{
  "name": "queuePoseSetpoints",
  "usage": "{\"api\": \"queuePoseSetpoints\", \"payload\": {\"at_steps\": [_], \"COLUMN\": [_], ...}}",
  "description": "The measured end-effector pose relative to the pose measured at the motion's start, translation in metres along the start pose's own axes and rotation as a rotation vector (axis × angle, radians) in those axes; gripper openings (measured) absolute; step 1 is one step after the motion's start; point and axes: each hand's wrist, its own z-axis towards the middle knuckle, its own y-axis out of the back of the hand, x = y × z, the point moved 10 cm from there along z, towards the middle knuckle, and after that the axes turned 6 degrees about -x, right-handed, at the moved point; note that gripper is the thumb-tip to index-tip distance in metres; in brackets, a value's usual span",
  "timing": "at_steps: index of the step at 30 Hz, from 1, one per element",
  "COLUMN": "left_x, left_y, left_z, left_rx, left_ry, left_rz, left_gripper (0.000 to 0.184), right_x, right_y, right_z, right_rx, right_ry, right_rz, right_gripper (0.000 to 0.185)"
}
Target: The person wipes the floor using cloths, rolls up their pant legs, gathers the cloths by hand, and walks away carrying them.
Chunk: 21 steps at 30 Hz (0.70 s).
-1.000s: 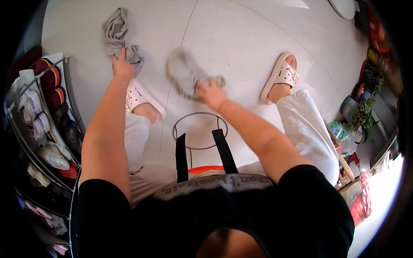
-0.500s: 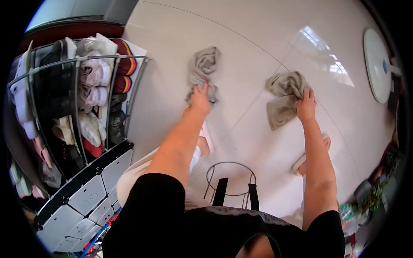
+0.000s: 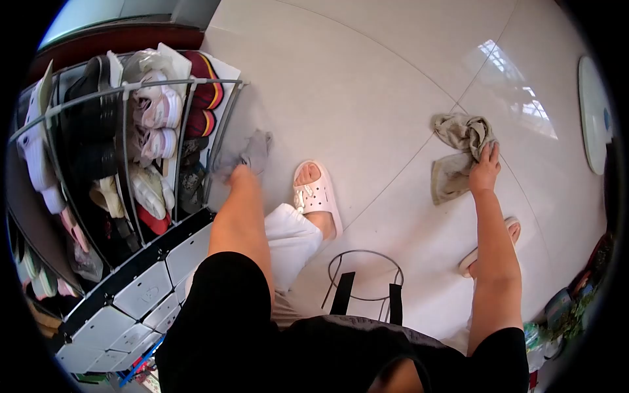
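Observation:
A crumpled grey cloth (image 3: 258, 149) is under my left hand (image 3: 241, 177), low beside the shoe rack. Motion blurs this cloth, and its far end sticks out past my fingers. My right hand (image 3: 485, 171) grips the right edge of a beige-grey cloth (image 3: 452, 178), which lies bunched at the top and flatter at the lower left on the tiled floor (image 3: 367, 111). Both arms are stretched wide apart. Between them my foot shows in a pale pink slipper (image 3: 316, 196).
At left stands a shoe rack (image 3: 141, 85) full of shoes, above white-panelled cabinets (image 3: 145, 291). A round wire stand (image 3: 365, 251) is close to my body. A white round disc (image 3: 593, 114) and a plant (image 3: 573, 314) are along the right side.
My left hand has swept the grey cloth left to the rack, uncovering the slippered foot. My right hand keeps its cloth in nearly the same floor spot. The view has shifted slightly.

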Motion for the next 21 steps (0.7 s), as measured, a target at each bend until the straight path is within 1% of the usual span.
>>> {"api": "queuePoseSetpoints", "payload": {"at_steps": [2, 3, 4, 5, 7, 8, 9, 11, 12, 13, 14, 16, 18, 20, 21], "left_x": [0.021, 0.024, 0.022, 0.020, -0.010, -0.033, -0.051, -0.066, -0.073, -0.084, -0.088, -0.087, -0.066, -0.030, -0.003], "left_y": [-0.005, -0.010, -0.021, -0.031, -0.051, -0.065, -0.083, -0.109, -0.124, -0.133, -0.148, -0.193, -0.234, -0.282, -0.297], "left_z": [0.013, 0.021, 0.030, 0.042, 0.034, 0.012, 0.008, -0.010, -0.068, -0.115, -0.144, -0.170, -0.248, -0.295, -0.333], "left_rx": [-0.002, -0.004, -0.003, -0.003, 0.005, 0.016, 0.081, 0.207, 0.268, 0.203, 0.139, 0.142, 0.394, 0.566, 0.811], "left_ry": [0.136, 0.151, 0.113, 0.074, -0.247, -0.492, -0.572, -0.613, -0.575, -0.733, -0.892, -1.204, -1.411, -1.640, -1.663], "left_rz": [0.049, 0.089, 0.138, 0.188, 0.239, 0.191, 0.208, 0.183, 0.142, 0.399, 0.655, 0.929, 0.837, 0.899, 0.817], "left_gripper": [0.041, 0.042, 0.042, 0.041, 0.046, 0.054, 0.053, 0.054, 0.056, 0.057, 0.057, 0.057, 0.057, 0.056, 0.050], "right_x": [-0.007, -0.006, -0.002, 0.001, 0.001, 0.003, 0.004, 0.000, 0.001, 0.002, 0.000, 0.005, 0.003, -0.001, 0.000], "right_y": [-0.002, -0.003, -0.003, -0.003, 0.002, 0.002, 0.003, 0.002, 0.001, 0.005, 0.005, 0.007, 0.004, -0.001, -0.002], "right_z": [0.000, 0.001, 0.002, 0.002, 0.000, 0.001, 0.000, -0.001, 0.000, -0.001, -0.001, -0.003, -0.004, 0.001, 0.002], "right_rx": [0.001, -0.038, -0.075, -0.068, -0.014, -0.010, -0.020, -0.025, -0.058, -0.090, -0.093, -0.098, -0.085, -0.081, -0.110], "right_ry": [-0.003, 0.046, 0.102, 0.107, 0.037, 0.040, 0.059, 0.072, 0.107, 0.138, 0.125, 0.110, 0.086, 0.068, 0.109], "right_rz": [-0.001, -0.001, 0.000, -0.001, -0.022, -0.021, -0.007, 0.000, -0.006, -0.017, -0.025, 0.009, -0.015, -0.047, -0.022], "right_gripper": [0.056, 0.056, 0.056, 0.056, 0.056, 0.056, 0.057, 0.057, 0.057, 0.057, 0.057, 0.058, 0.058, 0.059, 0.059]}}
